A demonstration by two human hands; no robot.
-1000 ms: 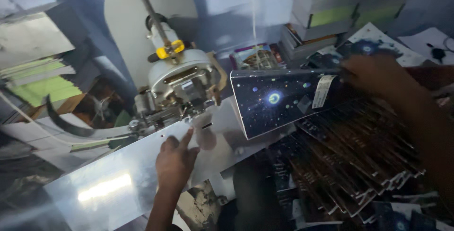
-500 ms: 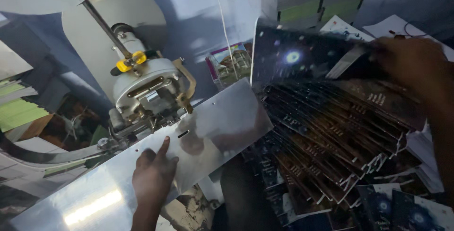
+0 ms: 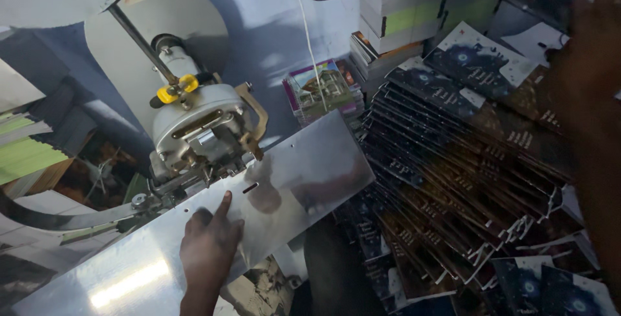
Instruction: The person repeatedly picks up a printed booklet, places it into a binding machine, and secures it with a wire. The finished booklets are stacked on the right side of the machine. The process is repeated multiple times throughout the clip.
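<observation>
The dark booklet has left the metal plate (image 3: 284, 180); right hand (image 3: 592, 96), grip unclear, reaches the fanned stack (image 3: 466, 180), which could slide; left hand (image 3: 208, 245) rests flat, empty.

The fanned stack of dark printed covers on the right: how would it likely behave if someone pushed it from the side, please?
The fanned stack of dark covers would probably slide apart rather than move as one, since the sheets already lie staggered and overlapping. Their surfaces look glossy, so they are likely slippery. Single covers seem thin, so one would probably flex when lifted by the right hand above them.
</observation>
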